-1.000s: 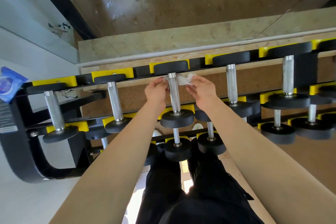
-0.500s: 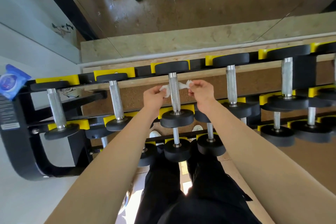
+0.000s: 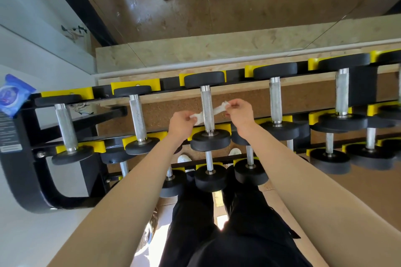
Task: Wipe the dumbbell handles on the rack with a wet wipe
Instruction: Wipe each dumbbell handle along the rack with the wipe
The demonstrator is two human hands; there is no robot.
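A mirror wall stands behind a black dumbbell rack (image 3: 26, 171) with yellow cradles, over a brown floor, and the view looks steeply down along both bare forearms. The left hand (image 3: 181, 124) is closed in a pinch on one end of the wet wipe (image 3: 219, 109), and the right hand (image 3: 239, 112) pinches the other end between thumb and fingertips, a little higher up. The wipe runs behind the handle (image 3: 206, 108) of the middle dumbbell on the top tier, pulled into a taut strip so that it hugs the far side of the bar about halfway along. It is white, thin and crumpled, twisted nearly into a rope. I judge it soft, light and easy to tear on rough metal, so it is best held by the ends, as here, with a steady, moderate pull. The handle is bright silver steel with a knurled grip, stiff and not slippery, and it lies between two black round heads seated in the cradles; the dumbbell looks heavy enough to stay put under the pull. Similar handles lie to either side, one to the left (image 3: 137, 118) and one to the right (image 3: 275, 99), and a blue wipe packet (image 3: 12, 94) sits on the rack's left end.
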